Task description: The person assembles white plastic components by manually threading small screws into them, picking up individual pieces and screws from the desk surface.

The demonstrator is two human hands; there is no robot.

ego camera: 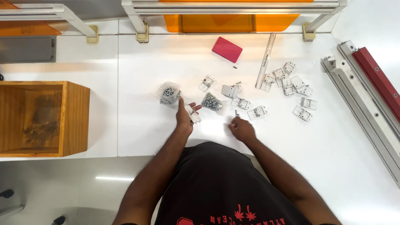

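My left hand (184, 116) holds a small white metal hinge part (193, 114) just above the white table (158, 79), close to a clear bag of screws (168, 92). A second bag of screws (212, 101) lies just right of that hand. My right hand (241, 128) rests on the table with its fingers curled, pinching at a small screw (236, 113) by its fingertips; I cannot tell if it grips it. Several more white hinge parts (287, 81) lie scattered beyond both hands.
A metal ruler (265, 61) and a red flat case (227, 49) lie further back. Long white and red rails (366, 91) run along the right. A wooden box (41, 118) stands at left. Orange panels and a white frame (233, 16) close off the far edge.
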